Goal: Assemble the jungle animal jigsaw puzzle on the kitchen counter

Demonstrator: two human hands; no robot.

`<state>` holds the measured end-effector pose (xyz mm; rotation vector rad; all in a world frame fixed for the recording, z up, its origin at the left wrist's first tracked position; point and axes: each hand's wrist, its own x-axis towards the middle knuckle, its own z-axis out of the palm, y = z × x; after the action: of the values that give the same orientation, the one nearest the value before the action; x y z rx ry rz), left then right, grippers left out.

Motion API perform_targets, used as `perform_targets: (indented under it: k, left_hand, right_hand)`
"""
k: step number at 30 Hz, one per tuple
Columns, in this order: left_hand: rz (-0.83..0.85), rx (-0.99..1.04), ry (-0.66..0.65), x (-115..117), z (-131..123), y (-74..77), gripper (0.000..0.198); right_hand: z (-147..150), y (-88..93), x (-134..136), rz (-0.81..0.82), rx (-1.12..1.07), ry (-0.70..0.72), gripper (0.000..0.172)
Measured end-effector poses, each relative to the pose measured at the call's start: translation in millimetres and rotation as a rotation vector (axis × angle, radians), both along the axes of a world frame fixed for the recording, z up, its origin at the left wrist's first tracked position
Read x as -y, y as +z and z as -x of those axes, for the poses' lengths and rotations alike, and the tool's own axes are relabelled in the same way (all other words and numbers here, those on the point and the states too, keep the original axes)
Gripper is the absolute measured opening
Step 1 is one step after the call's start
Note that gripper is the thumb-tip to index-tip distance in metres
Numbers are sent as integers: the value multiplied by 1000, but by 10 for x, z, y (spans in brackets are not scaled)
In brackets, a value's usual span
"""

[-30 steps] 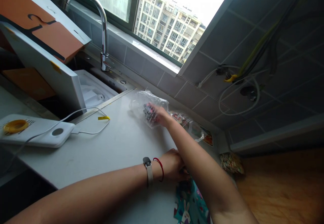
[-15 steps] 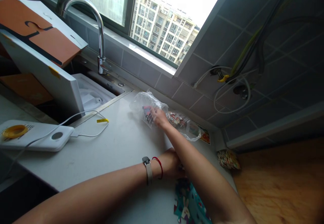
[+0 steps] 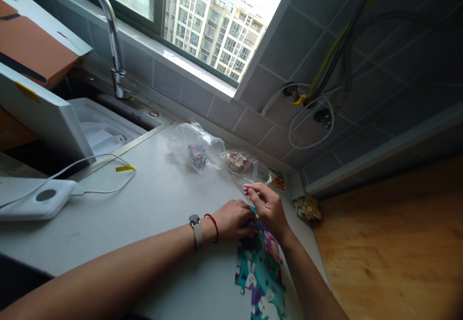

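Observation:
A partly joined jigsaw puzzle [image 3: 265,276], teal with white rabbits, lies on the counter near the front. At its upper left edge rests my left hand [image 3: 237,219], fingers curled down with the tips hidden in shadow. My right hand [image 3: 269,209] is over the top end of the puzzle, thumb and fingers drawn together; whatever is in them, if anything, is too small to make out. Farther back sits a clear plastic bag [image 3: 211,146] with dark and reddish pieces showing inside. Beside it, another clear bag [image 3: 240,161] contains brownish pieces.
A printed card [image 3: 277,180] lies by the wall, with a patterned packet [image 3: 307,207] at the counter's right edge. To the left are a white power bank [image 3: 36,197] with a cable, a sink [image 3: 144,123], a faucet [image 3: 115,49] and boxes [image 3: 39,49].
My right hand has left the clear bag and come back toward the puzzle, beside my left hand. The arms no longer cross. The camera view has shifted right and down.

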<state>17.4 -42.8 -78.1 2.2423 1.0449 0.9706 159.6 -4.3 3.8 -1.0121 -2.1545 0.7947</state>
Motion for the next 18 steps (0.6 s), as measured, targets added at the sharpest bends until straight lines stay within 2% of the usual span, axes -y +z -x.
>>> perform_targets:
  k: [4, 8, 12, 15, 18]
  left_hand:
    - [35, 58, 56, -9, 40, 10, 35]
    - [41, -5, 157, -23, 97, 8, 54]
    - [79, -162, 109, -4, 123, 17, 87]
    - [77, -179, 76, 4, 134, 15, 91]
    - [89, -161, 61, -7, 155, -2, 93]
  right_hand:
    - [-639, -269, 112, -32, 55, -208, 28]
    - [-967, -515, 91, -20, 175, -290, 30]
    - [-1049, -497, 115, 61, 292, -245, 51]
    - [-1074, -423, 135, 127, 358, -228, 64]
    - [-1113, -416, 126, 170, 382, -271, 61]
